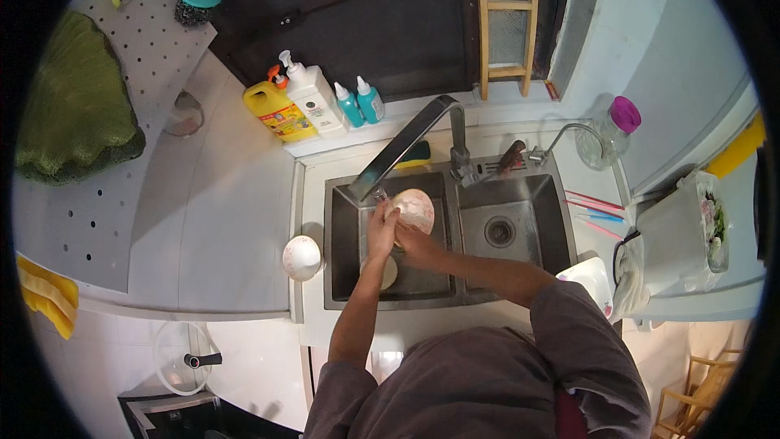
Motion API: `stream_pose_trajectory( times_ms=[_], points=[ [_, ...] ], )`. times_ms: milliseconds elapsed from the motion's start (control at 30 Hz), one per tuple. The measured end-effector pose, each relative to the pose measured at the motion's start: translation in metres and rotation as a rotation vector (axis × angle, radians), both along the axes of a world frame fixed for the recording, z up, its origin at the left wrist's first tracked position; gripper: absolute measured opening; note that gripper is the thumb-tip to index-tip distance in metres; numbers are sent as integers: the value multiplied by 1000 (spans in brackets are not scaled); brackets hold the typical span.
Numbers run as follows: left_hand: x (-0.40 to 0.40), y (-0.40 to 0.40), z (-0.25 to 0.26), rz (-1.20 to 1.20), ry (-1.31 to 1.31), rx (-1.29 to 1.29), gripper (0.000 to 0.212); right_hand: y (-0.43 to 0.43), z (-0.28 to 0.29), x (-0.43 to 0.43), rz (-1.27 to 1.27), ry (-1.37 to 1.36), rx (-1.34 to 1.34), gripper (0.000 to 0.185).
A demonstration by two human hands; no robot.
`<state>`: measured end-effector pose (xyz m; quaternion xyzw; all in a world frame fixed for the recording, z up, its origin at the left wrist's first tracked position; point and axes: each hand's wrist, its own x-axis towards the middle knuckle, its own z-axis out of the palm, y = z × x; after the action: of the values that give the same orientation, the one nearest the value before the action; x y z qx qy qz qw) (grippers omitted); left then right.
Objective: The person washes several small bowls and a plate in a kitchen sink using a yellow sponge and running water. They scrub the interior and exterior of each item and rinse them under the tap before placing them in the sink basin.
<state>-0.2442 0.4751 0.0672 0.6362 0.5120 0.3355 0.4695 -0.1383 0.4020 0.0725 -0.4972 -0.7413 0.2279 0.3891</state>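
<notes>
My left hand (382, 233) grips the left edge of a white bowl with a pink pattern (419, 207). My right hand (415, 242) touches the bowl's lower edge, and its fingers are partly hidden, so its grip is unclear. The bowl is tilted over the left basin of a steel double sink (450, 195). Just above my left fingers, water runs from the square-armed faucet (402, 149). A pale round dish (388, 274) lies in the basin below, partly behind my left forearm. On the counter left of the sink stands another patterned white bowl (301, 258).
Soap bottles (317, 100) line the ledge behind the sink. A sponge (415, 155) lies behind the faucet. At right are a glass jar (600, 134), several thin colored sticks (597, 207), a white dish (588, 283) and a lined bin (676, 238). A small tap (560, 134) rises behind the right basin.
</notes>
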Motion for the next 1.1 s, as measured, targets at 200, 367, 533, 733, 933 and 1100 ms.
stream_pose_trajectory(
  times_ms=[200, 367, 533, 733, 933, 1100],
  points=[
    [-19, 13, 4, -80, -185, -247, 46, -2, -14, -3, -34, -143, 108, 63],
    [-29, 13, 45, -245, -123, -563, 56, 6, -23, 38, 181, -489, 458, 50],
    [7, -13, -4, 61, -460, -61, 51, 12, 19, -6, -61, -15, -287, 25],
    [-21, -11, 18, -103, -288, -491, 55, -12, -7, 28, 52, -525, 380, 30],
    [-35, -3, 42, -271, -152, -723, 56, 6, -7, 56, 362, -778, 633, 35],
    [-17, -16, 12, -19, -533, -387, 53, 9, 18, 15, 93, -525, -81, 27]
  ],
)
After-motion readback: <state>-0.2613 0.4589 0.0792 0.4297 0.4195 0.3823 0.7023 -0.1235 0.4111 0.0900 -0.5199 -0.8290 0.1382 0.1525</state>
